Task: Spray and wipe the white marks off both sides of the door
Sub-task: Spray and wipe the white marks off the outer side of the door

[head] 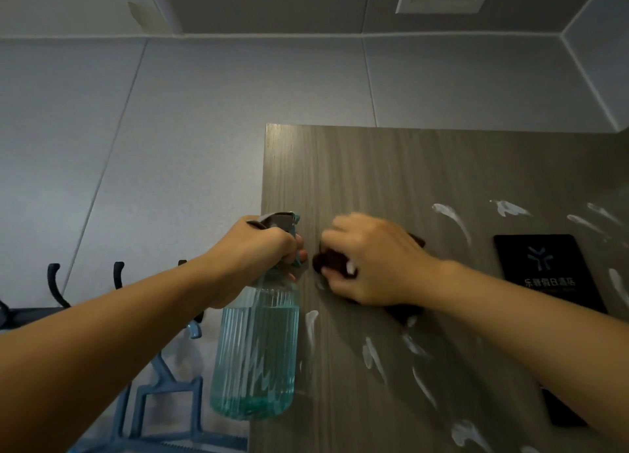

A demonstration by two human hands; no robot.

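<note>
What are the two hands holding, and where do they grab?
Left hand grips the spray bottle round its neck, under the trigger head. Right hand presses a bunched dark cloth against the door.

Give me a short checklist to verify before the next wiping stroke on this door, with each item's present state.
1. Dark cloth under right hand, against the door: ok.
2. Left hand grips spray bottle: ok.
3. Liquid in bottle: ok, low.
4. White marks gone: not ok, many remain.
5. Black sign free of marks: cannot tell.
6. Other side of the door clean: cannot tell.
</note>
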